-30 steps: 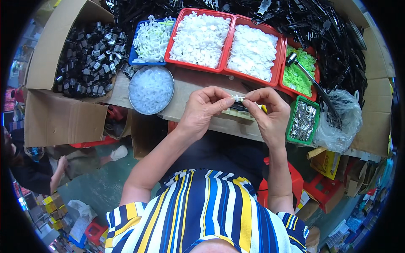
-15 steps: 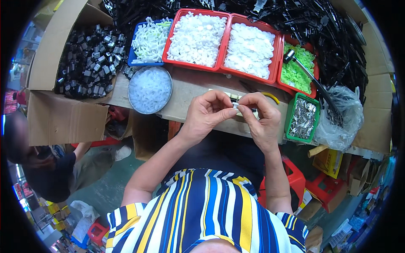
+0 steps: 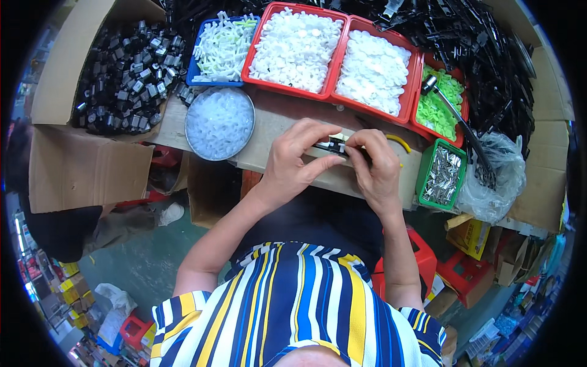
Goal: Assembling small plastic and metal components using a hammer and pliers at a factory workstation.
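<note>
At the table's near edge, my left hand (image 3: 298, 158) is closed, thumb and forefinger round a small black plastic part (image 3: 332, 145). My right hand (image 3: 377, 166) meets it from the other side, its thumb and forefinger pinched at a small white piece (image 3: 342, 148) against the black part. The fingertips partly hide both pieces. Just behind them lies a pale block or fixture, mostly covered by the hands. A curved yellow handle (image 3: 398, 142) of some tool shows beyond my right hand.
Beyond my hands stand a blue bin (image 3: 215, 81), red bins (image 3: 292, 92) of white pieces and a bin of green pieces (image 3: 437, 98) with a hammer (image 3: 449, 107) across it. A round tray (image 3: 189, 137) is left; a green bin (image 3: 422, 174) of metal pieces is right. Cardboard boxes (image 3: 88, 174) flank the table.
My hands held a small white piece between them; now a black part shows there with white against it. My fingertips have moved slightly apart. The view has shifted a little, and the person at left is less visible.
</note>
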A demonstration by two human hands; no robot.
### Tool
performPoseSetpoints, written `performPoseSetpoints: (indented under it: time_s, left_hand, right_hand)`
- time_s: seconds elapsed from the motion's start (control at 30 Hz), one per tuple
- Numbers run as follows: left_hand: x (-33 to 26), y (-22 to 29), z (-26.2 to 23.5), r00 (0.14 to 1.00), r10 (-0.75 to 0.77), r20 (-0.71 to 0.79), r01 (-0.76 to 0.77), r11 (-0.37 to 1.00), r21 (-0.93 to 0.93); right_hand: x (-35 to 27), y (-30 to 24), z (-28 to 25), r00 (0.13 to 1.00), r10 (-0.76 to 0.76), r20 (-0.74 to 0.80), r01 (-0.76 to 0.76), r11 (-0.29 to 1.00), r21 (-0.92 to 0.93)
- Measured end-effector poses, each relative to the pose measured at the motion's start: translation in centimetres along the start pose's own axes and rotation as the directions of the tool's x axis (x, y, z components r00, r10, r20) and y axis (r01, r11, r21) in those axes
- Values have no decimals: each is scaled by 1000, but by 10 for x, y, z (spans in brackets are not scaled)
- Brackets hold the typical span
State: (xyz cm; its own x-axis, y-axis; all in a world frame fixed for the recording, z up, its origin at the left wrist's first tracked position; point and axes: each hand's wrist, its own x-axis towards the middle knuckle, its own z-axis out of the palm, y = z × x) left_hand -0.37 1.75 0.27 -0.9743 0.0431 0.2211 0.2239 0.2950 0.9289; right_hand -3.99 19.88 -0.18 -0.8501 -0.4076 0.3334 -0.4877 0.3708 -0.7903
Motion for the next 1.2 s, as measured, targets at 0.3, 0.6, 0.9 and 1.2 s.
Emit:
performPoseSetpoints:
  time_s: [0.3,0.6,0.9,1.2]
  left_hand:
    - [-15,-22,2,942,321,96,-330,837,436]
    - [-15,-23,7,916,357,182,-395,723,567]
    - [-13,-28,8,883,416,216,-457,659,597]
    - [-12,-29,6,892,419,170,-440,719,537]
  right_hand:
    - [2,20,13,994,-111,-1,109,979,-173]
    - [2,24,13,994,-109,-9,107,982,-157]
    - [1,23,9,995,-99,-18,95,983,-155]
    - [4,17,9,993,-116,24,118,969,-218]
